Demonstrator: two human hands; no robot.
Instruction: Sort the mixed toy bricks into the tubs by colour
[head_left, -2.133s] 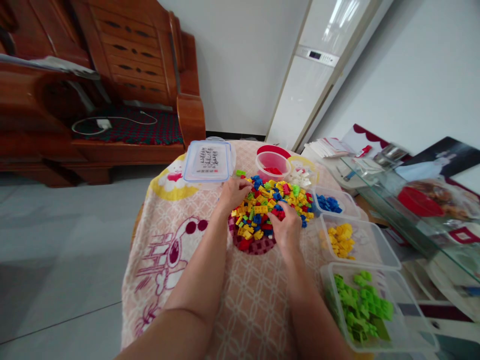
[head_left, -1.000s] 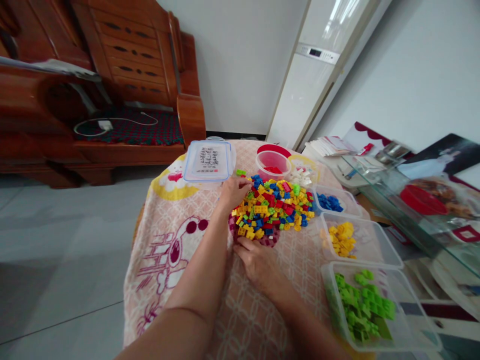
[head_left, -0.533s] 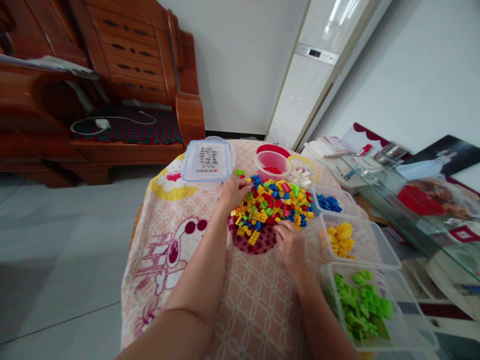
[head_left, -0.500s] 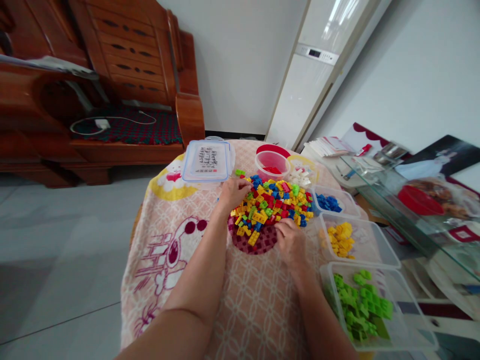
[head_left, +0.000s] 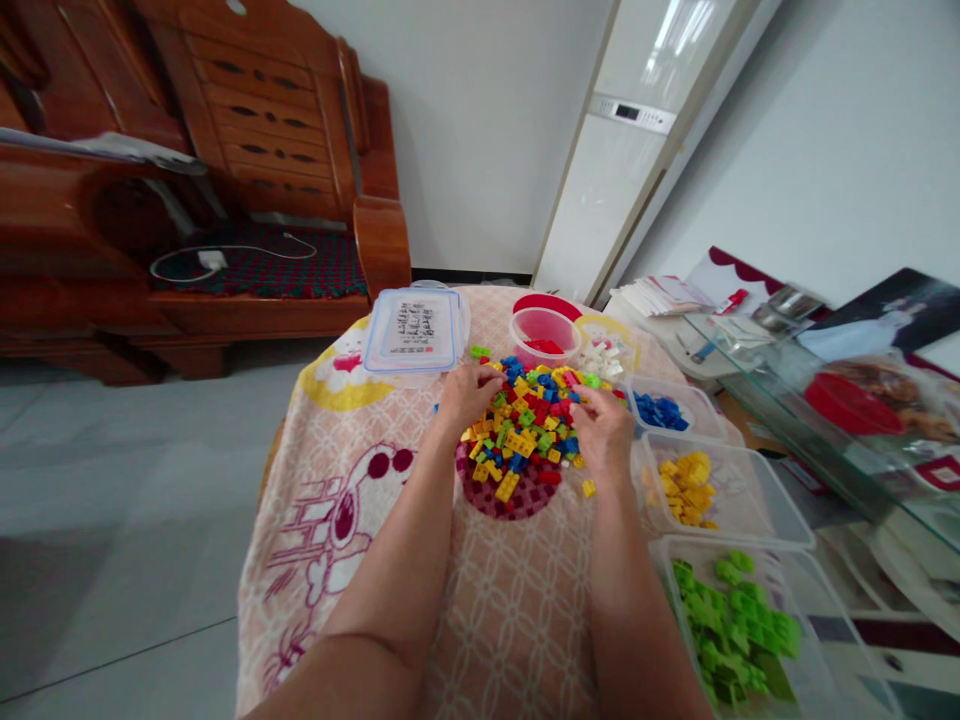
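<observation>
A heap of small yellow, blue, red and green bricks (head_left: 529,420) lies on a pink patterned cloth (head_left: 360,470) over a table. My left hand (head_left: 466,392) rests curled against the heap's left edge, its fingers pressed to the bricks. My right hand (head_left: 606,432) cups the heap's right side with bent fingers. What either hand holds, if anything, is hidden. A few loose bricks, among them a yellow one (head_left: 589,488), lie on the near side.
Clear tubs stand at the right: green bricks (head_left: 739,625), yellow bricks (head_left: 686,480), blue bricks (head_left: 660,408), white bricks (head_left: 604,355). A round tub with red bricks (head_left: 545,335) and a lidded box (head_left: 412,330) sit behind the heap. A wooden bench (head_left: 225,180) stands at left, a glass shelf (head_left: 840,420) at right.
My right hand has moved from the heap's near edge up to its right side, pushing bricks inward. The left hand has stayed at the left edge. The view shifted slightly.
</observation>
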